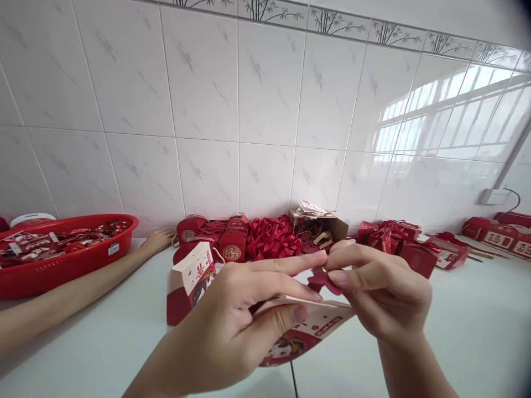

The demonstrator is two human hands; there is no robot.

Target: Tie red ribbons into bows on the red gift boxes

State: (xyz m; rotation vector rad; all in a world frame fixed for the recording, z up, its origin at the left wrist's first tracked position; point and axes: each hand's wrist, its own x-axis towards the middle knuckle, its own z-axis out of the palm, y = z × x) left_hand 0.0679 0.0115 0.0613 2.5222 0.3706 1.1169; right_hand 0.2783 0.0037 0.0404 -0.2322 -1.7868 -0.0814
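My left hand (pixel 249 318) is closed on a red-and-white printed gift box (pixel 305 334), thumb on the near face and fingers behind it, above the table. Close by, my right hand (pixel 373 276) pinches a small dark red tag (pixel 326 281) with a gold-coloured ring at the upper edge of the box. The tips of my left fingers reach towards that tag; whether they touch it I cannot tell. Part of the box is hidden behind my left hand. Just beyond it stands another red-and-white gift box (pixel 194 282).
Wrapped sweets fill a red plastic basin (pixel 120 232) on the left. Another person's arm (pixel 95 276) stretches along the table beside it. By the tiled wall lie red round-topped boxes (pixel 232 245), red ribbons (pixel 274 237) and an open carton (pixel 338 226). More red boxes (pixel 418 257) stand right.
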